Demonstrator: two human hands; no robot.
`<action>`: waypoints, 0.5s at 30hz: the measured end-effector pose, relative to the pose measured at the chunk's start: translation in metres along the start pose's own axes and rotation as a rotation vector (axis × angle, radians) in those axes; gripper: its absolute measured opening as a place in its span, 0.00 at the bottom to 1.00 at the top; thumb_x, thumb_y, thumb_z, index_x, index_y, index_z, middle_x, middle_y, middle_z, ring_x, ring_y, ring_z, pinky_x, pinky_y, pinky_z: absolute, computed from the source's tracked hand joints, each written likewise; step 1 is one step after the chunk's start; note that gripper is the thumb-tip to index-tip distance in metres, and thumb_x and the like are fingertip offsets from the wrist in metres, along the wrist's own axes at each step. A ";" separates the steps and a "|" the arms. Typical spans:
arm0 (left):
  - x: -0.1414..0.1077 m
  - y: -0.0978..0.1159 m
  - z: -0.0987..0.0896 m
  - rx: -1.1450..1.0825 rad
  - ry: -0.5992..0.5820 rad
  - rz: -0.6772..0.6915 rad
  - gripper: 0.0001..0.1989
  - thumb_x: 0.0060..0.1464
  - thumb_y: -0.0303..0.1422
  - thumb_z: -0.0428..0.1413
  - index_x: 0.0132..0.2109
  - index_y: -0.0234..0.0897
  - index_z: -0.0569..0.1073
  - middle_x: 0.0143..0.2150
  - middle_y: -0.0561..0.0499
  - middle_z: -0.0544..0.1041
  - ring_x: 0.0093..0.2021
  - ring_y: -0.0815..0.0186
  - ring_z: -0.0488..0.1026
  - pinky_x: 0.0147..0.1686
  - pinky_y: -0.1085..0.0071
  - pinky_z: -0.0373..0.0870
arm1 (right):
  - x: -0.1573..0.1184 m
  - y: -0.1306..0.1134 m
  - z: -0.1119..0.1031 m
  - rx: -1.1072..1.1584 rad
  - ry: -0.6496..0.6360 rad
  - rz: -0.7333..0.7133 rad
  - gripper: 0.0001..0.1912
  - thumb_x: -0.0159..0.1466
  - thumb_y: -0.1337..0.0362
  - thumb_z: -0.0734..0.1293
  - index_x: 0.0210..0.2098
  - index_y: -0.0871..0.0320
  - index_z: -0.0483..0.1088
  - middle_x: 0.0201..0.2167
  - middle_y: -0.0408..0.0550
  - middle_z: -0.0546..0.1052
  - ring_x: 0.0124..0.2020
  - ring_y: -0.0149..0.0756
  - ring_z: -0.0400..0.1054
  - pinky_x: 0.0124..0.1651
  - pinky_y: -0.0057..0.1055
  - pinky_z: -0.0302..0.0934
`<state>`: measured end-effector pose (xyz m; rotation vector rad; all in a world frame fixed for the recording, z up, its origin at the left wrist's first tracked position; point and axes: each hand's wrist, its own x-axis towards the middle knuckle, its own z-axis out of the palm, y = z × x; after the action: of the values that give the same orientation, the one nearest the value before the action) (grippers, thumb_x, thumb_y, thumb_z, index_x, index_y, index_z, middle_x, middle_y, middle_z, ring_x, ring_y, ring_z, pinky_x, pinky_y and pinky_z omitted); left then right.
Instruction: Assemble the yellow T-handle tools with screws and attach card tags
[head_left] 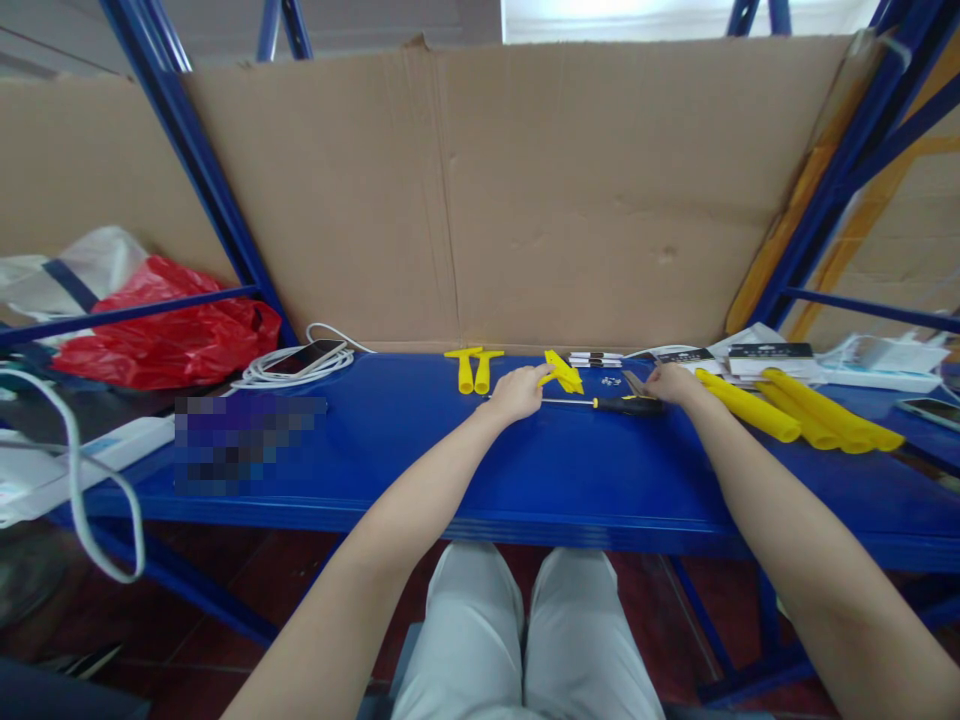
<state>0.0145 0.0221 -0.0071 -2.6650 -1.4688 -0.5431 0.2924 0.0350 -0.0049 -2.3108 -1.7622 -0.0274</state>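
Observation:
My left hand (519,392) is closed, its fingers pinching the edge of a yellow plastic piece (564,372) with a wide, angled head. My right hand (670,384) is closed around a grey metal tool (636,384) whose pointed end shows; the rest is hidden in the fingers. Between the hands, a screwdriver (630,405) with a black and yellow handle lies flat, its shaft reaching toward my left hand. Several small screw-like bits (611,380) are scattered just behind it. Two yellow T-shaped handles (474,370) stand side by side left of my left hand.
Several yellow tubes (750,405) lie right of my right hand on the blue table (525,475). Small black-and-white boxes (771,360) sit behind them. A coiled white cable (289,368), a red bag (176,325) and a power strip (112,455) occupy the left. Cardboard (585,200) walls the back.

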 end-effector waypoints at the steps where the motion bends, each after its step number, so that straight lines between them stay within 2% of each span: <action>1: 0.000 0.000 0.000 -0.004 0.001 0.004 0.27 0.57 0.25 0.47 0.63 0.42 0.63 0.58 0.46 0.72 0.57 0.59 0.69 0.55 0.61 0.67 | 0.001 0.001 0.000 -0.031 -0.021 0.014 0.10 0.56 0.60 0.66 0.24 0.59 0.75 0.29 0.57 0.78 0.38 0.48 0.74 0.37 0.35 0.65; 6: 0.001 -0.002 0.001 -0.012 0.000 0.015 0.26 0.57 0.25 0.48 0.63 0.43 0.63 0.58 0.47 0.71 0.58 0.59 0.68 0.55 0.61 0.67 | 0.009 0.007 0.005 -0.046 -0.117 0.001 0.11 0.53 0.58 0.69 0.29 0.61 0.77 0.29 0.60 0.77 0.39 0.51 0.73 0.38 0.37 0.65; 11: 0.000 -0.001 0.001 -0.009 -0.005 0.017 0.26 0.57 0.25 0.48 0.62 0.43 0.64 0.59 0.48 0.71 0.58 0.60 0.68 0.55 0.62 0.67 | 0.014 0.015 0.011 0.043 0.049 -0.137 0.19 0.54 0.51 0.69 0.34 0.61 0.77 0.29 0.60 0.77 0.40 0.52 0.72 0.38 0.36 0.64; 15: -0.001 0.000 0.000 -0.015 -0.009 0.008 0.26 0.57 0.25 0.48 0.63 0.42 0.63 0.59 0.48 0.71 0.58 0.60 0.69 0.56 0.63 0.66 | 0.018 0.014 0.013 0.037 0.011 -0.139 0.17 0.54 0.53 0.69 0.33 0.61 0.77 0.29 0.60 0.77 0.42 0.53 0.72 0.39 0.36 0.64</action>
<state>0.0139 0.0213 -0.0074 -2.6869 -1.4610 -0.5444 0.3089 0.0516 -0.0170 -2.1554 -1.8980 -0.0315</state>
